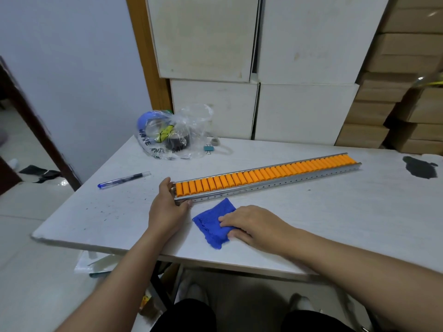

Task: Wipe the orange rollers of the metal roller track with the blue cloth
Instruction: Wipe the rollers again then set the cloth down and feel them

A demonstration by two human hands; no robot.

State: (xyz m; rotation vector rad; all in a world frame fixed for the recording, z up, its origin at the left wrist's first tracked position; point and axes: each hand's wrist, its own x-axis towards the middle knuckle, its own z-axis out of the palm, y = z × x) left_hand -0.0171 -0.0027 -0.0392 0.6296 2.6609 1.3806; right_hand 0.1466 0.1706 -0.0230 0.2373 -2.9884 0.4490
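The white table (100, 212) fills the middle, its right edge cut off by the frame. On it the metal roller track (271, 182) runs from centre out toward 2 o'clock, its orange rollers (263, 174) facing up. The left hand (167, 207) grips the track's near end, thumb on the far rail, fingers curled under the near rail and mostly hidden. The right hand (251, 224) lies flat with fingers extended, pressing the folded blue cloth (213, 224) on the table just at 6 o'clock of the track's near end, covering the cloth's right part. At 11 o'clock sits a clear plastic bag (172, 135), contents hard to make out, and at 9 o'clock a blue pen (123, 180).
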